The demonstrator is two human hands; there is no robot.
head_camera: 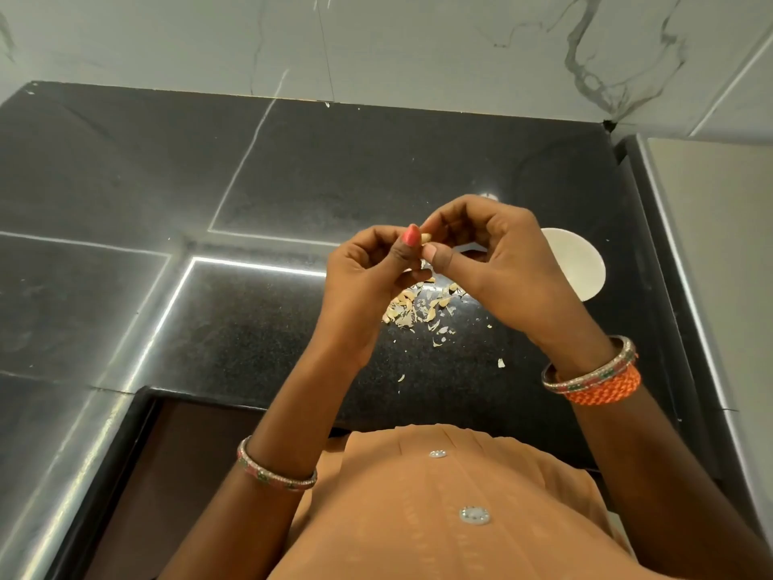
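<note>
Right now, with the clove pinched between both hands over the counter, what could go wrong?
The clove is held only by the fingertips of the left hand and right hand; it could slip and fall among the peels below.
The bowl sits to the right, not under the clove, so a drop would likely miss it.
Stray flakes already lie near the counter edge; more may fall off.
</note>
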